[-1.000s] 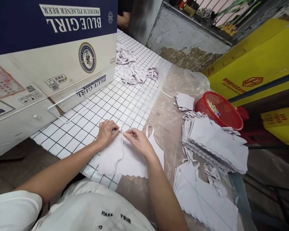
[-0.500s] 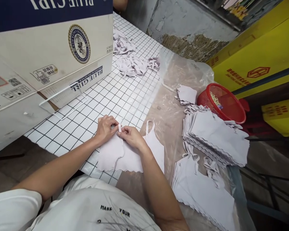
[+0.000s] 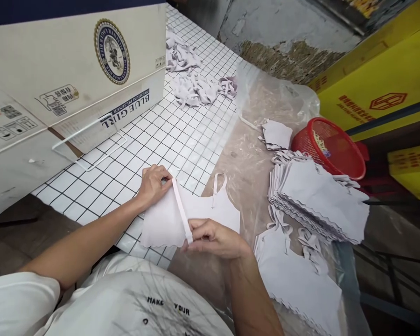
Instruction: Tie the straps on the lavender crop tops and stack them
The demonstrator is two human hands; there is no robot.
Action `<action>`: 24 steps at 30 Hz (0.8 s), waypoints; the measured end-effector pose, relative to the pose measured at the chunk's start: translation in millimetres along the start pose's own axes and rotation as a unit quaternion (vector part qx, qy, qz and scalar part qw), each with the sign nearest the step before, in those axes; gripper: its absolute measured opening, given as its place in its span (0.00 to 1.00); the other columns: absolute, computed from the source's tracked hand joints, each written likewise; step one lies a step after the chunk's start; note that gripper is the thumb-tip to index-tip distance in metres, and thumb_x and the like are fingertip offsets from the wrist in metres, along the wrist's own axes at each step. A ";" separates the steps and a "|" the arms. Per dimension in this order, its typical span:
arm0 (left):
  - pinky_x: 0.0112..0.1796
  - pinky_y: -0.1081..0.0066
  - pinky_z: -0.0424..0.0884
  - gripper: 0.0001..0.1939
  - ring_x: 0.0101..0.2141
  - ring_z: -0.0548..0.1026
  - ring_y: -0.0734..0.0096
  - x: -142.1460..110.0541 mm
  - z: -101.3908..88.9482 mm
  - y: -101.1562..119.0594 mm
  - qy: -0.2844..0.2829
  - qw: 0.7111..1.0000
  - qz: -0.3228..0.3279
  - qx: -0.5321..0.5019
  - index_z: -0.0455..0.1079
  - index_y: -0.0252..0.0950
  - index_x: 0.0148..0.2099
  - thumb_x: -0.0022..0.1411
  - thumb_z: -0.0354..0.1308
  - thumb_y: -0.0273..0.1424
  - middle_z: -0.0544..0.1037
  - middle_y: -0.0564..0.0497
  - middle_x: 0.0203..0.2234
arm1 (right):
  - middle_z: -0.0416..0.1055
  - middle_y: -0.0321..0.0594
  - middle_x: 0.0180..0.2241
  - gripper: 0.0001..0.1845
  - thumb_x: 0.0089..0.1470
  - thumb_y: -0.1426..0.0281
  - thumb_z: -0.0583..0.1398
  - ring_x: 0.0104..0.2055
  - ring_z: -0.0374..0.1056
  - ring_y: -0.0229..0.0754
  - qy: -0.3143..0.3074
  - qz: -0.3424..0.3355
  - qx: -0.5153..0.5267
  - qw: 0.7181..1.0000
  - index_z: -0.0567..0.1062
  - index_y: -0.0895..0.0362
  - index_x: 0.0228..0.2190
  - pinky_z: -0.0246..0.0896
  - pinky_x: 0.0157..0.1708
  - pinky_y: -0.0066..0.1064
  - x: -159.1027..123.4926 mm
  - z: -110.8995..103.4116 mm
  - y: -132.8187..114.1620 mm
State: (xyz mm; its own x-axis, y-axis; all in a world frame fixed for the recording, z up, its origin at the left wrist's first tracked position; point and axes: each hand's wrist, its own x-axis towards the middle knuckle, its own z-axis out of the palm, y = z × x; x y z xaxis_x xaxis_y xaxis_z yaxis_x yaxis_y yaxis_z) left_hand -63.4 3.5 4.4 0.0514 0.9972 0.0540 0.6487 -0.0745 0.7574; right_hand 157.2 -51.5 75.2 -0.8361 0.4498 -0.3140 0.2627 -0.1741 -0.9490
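Observation:
A pale pinkish-white strappy top (image 3: 161, 219) with a wavy bottom edge lies in front of me, its left part folded over. My left hand (image 3: 154, 185) pinches the upper end of a narrow white strip (image 3: 181, 207) along the fold. Lower down, my right hand (image 3: 212, 238) is closed on the strip's other end near the wavy edge. Between the two hands the strip runs straight and slanted. One strap (image 3: 219, 185) of the top stands out as a loop on the right.
A large beer carton (image 3: 73, 70) stands at left, a white wire frame (image 3: 91, 144) beside it. Stacked fabric pieces (image 3: 315, 196) and more tops (image 3: 297, 270) lie at right on plastic sheeting. Behind them are a red basket (image 3: 339, 149) and yellow boxes (image 3: 378, 93). Crumpled fabric (image 3: 196, 88) lies farther back.
My right hand has moved from beside my left hand down toward the wavy edge, and the strip now stretches between them. My left hand stays at the top. The view has tilted downward.

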 end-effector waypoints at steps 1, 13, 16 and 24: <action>0.49 0.55 0.60 0.08 0.38 0.70 0.61 0.8 -0.4 0.2 -0.003 1.000 -0.001 0.005 0.71 0.39 0.28 0.60 0.57 0.31 0.76 0.51 0.28 | 0.68 0.41 0.35 0.20 0.57 0.54 0.62 0.35 0.64 0.38 0.057 -0.027 0.008 0.998 0.82 0.58 0.34 0.60 0.36 0.30 2.6 -3.0 2.0; 0.42 0.58 0.61 0.05 0.40 0.69 0.58 -46.8 -4.1 11.6 -0.076 0.989 0.111 0.062 0.71 0.39 0.39 0.61 0.57 0.32 0.76 0.47 0.35 | 0.67 0.33 0.25 0.25 0.46 0.48 0.66 0.23 0.61 0.33 0.362 0.014 0.104 0.926 0.74 0.56 0.33 0.56 0.21 0.24 54.6 -19.5 45.4; 0.41 0.60 0.62 0.06 0.39 0.70 0.60 -50.2 1.3 16.4 -0.058 0.993 0.101 0.019 0.72 0.39 0.40 0.63 0.56 0.34 0.76 0.48 0.35 | 0.67 0.33 0.25 0.24 0.45 0.48 0.67 0.24 0.63 0.33 0.361 0.014 0.116 0.925 0.72 0.56 0.32 0.57 0.22 0.24 55.9 -15.4 52.3; 0.38 0.65 0.68 0.07 0.34 0.72 0.65 -36.5 0.6 25.4 -0.100 0.985 0.032 -0.137 0.71 0.38 0.30 0.61 0.55 0.31 0.77 0.51 0.28 | 0.67 0.33 0.26 0.22 0.46 0.51 0.68 0.26 0.61 0.34 0.376 -0.027 0.114 0.919 0.72 0.56 0.30 0.58 0.26 0.26 57.1 -13.4 52.8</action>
State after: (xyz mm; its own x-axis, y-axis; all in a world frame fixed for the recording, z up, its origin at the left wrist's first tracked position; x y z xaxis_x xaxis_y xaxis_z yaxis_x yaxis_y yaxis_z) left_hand -48.3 -34.8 21.2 0.2521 0.9677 -0.0014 0.4106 -0.1057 0.9057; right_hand 129.8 -23.2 6.8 -0.2532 0.9266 -0.2779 0.0516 -0.2739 -0.9604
